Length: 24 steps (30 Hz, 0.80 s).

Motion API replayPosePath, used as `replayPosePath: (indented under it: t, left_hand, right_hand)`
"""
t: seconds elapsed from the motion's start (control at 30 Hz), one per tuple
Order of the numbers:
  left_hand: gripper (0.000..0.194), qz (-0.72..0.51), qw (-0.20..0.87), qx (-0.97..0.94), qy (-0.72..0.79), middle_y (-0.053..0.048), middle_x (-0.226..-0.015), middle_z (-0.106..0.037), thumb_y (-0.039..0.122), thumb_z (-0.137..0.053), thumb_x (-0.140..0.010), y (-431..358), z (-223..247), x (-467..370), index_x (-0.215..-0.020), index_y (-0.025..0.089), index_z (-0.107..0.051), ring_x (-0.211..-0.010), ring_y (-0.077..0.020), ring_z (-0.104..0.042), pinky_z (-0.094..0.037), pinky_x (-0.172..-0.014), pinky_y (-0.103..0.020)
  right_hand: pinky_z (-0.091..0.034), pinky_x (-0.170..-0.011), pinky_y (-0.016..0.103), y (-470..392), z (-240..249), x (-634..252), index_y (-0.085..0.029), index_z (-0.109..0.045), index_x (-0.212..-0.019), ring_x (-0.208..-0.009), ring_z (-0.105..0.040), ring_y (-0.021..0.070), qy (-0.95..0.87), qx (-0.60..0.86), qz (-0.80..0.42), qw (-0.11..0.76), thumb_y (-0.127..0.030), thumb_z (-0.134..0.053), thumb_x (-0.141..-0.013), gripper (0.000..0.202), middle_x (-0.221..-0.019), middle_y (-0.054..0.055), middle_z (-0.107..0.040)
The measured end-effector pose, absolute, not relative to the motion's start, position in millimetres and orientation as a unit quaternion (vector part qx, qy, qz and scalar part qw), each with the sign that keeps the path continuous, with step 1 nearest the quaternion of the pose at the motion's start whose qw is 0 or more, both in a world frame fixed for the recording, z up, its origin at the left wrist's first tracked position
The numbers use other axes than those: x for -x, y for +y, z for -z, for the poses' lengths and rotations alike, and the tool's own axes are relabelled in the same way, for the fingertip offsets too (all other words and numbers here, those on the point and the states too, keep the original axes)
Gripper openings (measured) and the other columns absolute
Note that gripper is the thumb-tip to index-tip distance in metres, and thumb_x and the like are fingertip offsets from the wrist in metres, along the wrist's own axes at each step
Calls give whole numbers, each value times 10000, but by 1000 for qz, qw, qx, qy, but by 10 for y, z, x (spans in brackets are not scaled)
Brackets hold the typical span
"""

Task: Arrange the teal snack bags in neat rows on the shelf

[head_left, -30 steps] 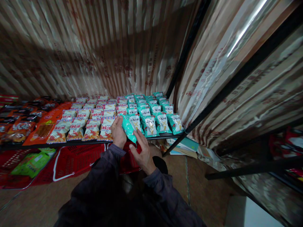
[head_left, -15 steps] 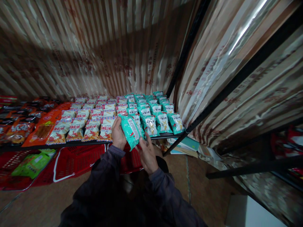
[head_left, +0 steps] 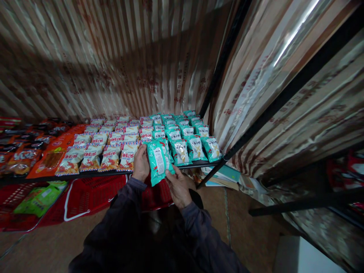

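A teal snack bag point(head_left: 159, 162), its printed back with a white label facing me, is held between both hands just in front of the shelf. My left hand point(head_left: 141, 164) grips its left edge. My right hand point(head_left: 178, 186) closes on its lower right corner with thumb and fingers. Behind it, rows of matching teal snack bags point(head_left: 196, 148) stand with white fronts outward. To their left are rows of white and red snack bags point(head_left: 91, 154) with striped edges. The held bag hides part of the front row.
Orange snack bags point(head_left: 54, 153) fill the shelf's left side. Below are red baskets point(head_left: 93, 191), one with a green bag point(head_left: 42, 199). A black shelf post point(head_left: 224, 60) rises at the right, near papers point(head_left: 222, 176) on the floor. A patterned curtain point(head_left: 113, 57) hangs behind.
The teal bag has turned more upright and dropped slightly. My right hand has gone from spread fingers near the bag to gripping its lower right corner.
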<state>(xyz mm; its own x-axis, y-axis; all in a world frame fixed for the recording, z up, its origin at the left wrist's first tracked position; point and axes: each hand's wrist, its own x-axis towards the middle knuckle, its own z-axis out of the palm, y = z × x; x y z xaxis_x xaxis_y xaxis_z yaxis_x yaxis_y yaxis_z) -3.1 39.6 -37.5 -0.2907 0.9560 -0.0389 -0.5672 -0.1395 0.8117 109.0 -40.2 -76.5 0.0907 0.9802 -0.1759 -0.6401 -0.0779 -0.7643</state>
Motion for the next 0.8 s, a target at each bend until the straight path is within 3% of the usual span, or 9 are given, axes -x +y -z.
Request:
replayPosePath:
  t: [0.1, 0.2, 0.3, 0.43, 0.63, 0.8]
  left_hand:
    - [137, -711, 555, -262, 342, 26, -672, -610, 312, -650, -634, 399, 383, 115, -664, 190, -594, -670, -109, -585, -466, -693, -228]
    - [176, -660, 582, -323, 349, 0, -744, -646, 272, -609, -622, 396, 342, 214, -764, 189, -668, -655, -116, -573, -445, -605, -217]
    - [206, -632, 568, -371, 375, -33, -825, -682, 313, -612, -657, 409, 292, 288, -788, 185, -707, -679, -131, -585, -437, -570, -219]
    - [249, -605, 517, -421, 435, -57, -853, -709, 411, -723, -631, 455, 266, 319, -741, 189, -722, -781, -173, -619, -466, -649, -246]
    - [437, -508, 498, -507, 486, -23, -722, -694, 523, -782, -526, 507, 256, 350, -754, 154, -731, -668, -152, -584, -445, -618, -247]
    - [368, -463, 474, -539, 520, 20, -551, -591, 504, -744, -554, 536, 241, 379, -622, 146, -691, -529, -106, -472, -347, -496, -223]
  right_hand:
    - [-530, -743, 334, -390, 789, -1129, -238, -622, -1036, -697, -657, 156, -238, 383, -615, 647, -350, -824, -586, 506, -749, -27, -698]
    - [-520, -676, 318, -372, 836, -1193, -224, -618, -1079, -651, -639, 155, -253, 408, -597, 643, -364, -822, -580, 557, -735, -20, -697]
    - [-496, -627, 280, -364, 872, -1253, -203, -630, -1077, -606, -599, 136, -285, 435, -564, 642, -355, -816, -582, 550, -690, -31, -677]
    - [-468, -586, 238, -364, 887, -1305, -195, -664, -984, -570, -545, 113, -344, 469, -520, 625, -333, -789, -607, 420, -643, -52, -634]
    - [-492, -652, 255, -341, 942, -1378, -178, -671, -970, -648, -571, 134, -423, 486, -478, 597, -350, -739, -651, 369, -743, -25, -662]
    - [-510, -656, 265, -360, 922, -1408, -183, -675, -1005, -677, -599, 154, -450, 496, -458, 584, -395, -727, -665, 404, -731, -12, -679]
